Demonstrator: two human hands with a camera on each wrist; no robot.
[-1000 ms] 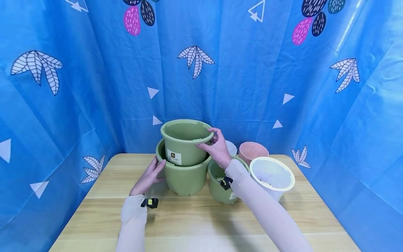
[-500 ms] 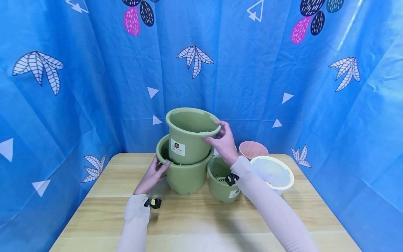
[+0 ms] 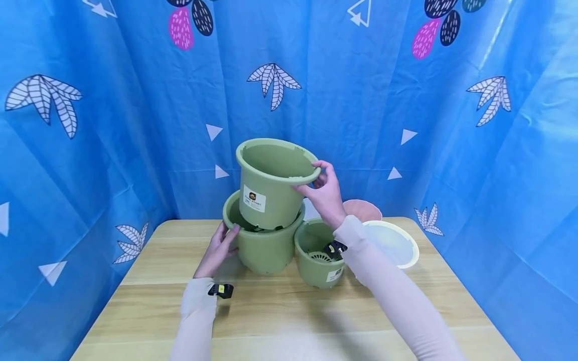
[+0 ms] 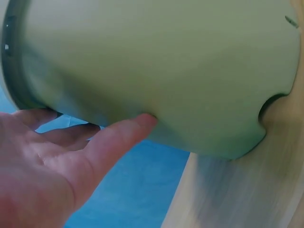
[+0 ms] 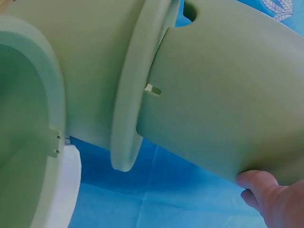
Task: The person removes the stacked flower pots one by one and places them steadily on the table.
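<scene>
My right hand (image 3: pixel 326 193) grips the right rim of a green flowerpot (image 3: pixel 273 200) with a white label. Thumb and fingers lie on opposite sides of that rim. This pot leans down to the right, its base over and partly inside the mouth of a larger green flowerpot (image 3: pixel 266 253) on the table. Against the larger pot's left side rests my left hand (image 3: pixel 217 250). In the left wrist view its nearly straight thumb (image 4: pixel 128 128) touches the pot's wall, the other fingers below the rim. The right wrist view shows slots near the lifted pot's base (image 5: pixel 190 90).
A smaller green flowerpot (image 3: pixel 318 273) stands just right of the large one. Behind my right forearm are a white pot (image 3: pixel 408 260), a pink pot (image 3: pixel 361 209) and another white pot (image 3: pixel 310 210), partly hidden. Blue curtains (image 3: pixel 280 120) surround the wooden table (image 3: pixel 271 311).
My right hand has raised the labelled flowerpot well up out of the larger one, and it tilts more. My left hand stays at the larger pot's side.
</scene>
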